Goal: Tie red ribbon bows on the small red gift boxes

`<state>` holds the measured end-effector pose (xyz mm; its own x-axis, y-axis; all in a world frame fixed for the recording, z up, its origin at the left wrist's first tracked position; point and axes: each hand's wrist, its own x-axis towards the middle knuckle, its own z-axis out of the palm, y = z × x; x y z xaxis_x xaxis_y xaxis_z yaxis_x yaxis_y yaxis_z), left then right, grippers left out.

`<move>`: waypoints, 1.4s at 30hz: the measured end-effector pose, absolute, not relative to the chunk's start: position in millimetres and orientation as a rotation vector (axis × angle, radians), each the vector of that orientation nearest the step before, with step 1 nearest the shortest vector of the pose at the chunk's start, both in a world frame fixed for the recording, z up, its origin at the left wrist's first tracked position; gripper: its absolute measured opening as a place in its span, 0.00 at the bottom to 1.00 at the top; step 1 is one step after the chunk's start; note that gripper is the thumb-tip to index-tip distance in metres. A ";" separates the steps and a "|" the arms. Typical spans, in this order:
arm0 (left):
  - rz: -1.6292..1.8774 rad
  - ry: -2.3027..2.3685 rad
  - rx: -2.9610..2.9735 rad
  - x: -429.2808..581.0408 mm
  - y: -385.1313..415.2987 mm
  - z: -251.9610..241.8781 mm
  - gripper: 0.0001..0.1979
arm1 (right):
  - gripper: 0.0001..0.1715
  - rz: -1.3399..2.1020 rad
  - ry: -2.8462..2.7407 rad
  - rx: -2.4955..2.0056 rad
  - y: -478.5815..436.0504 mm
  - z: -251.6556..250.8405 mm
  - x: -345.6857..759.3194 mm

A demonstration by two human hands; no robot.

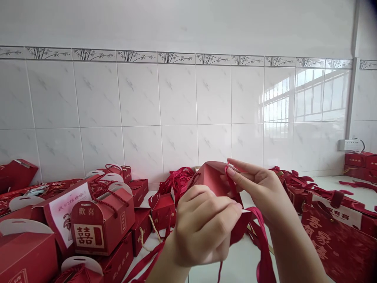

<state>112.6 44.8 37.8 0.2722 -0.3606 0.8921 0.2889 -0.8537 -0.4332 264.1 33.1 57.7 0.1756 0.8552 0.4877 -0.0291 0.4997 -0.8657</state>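
Red box (210,177) held up between both hands, above the white table (244,257); its lower front is hidden by the left hand (207,224), which is curled closed on the box's edge. Dark red ribbon (260,232) pinched at the upper rim between thumb and finger of the right hand (253,182); lower down, it is left hanging. Left side crowded: a double-happiness box (103,220) is stacked among others, and a small red box (163,212) is seen just beyond the left wrist. Behind, a ribbon heap (179,179) is partly screened by the held box. Right side taken up by a large red bag (335,243).
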 end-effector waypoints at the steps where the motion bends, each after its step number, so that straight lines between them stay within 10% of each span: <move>1: -1.618 0.064 -2.029 113.4 44.7 37.6 0.14 | 0.32 0.751 -1.239 -0.841 33.4 57.8 264.3; 8: -1.599 0.086 -2.047 118.2 49.1 34.4 0.15 | 0.18 0.779 -1.288 -0.767 37.7 57.8 265.2; 24: -1.833 -0.376 -2.572 92.7 92.9 38.8 0.05 | 0.23 0.601 -1.295 -0.910 51.3 50.5 256.2; 42: -0.057 -2.320 -2.703 30.3 118.5 27.8 0.21 | 0.15 0.239 -1.187 -0.989 57.5 47.2 261.7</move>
<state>30.3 118.5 27.8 0.1885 0.9516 -0.2428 0.9384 -0.1017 0.3301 261.7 57.5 47.2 0.4048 0.6296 0.6631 0.3235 0.5797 -0.7479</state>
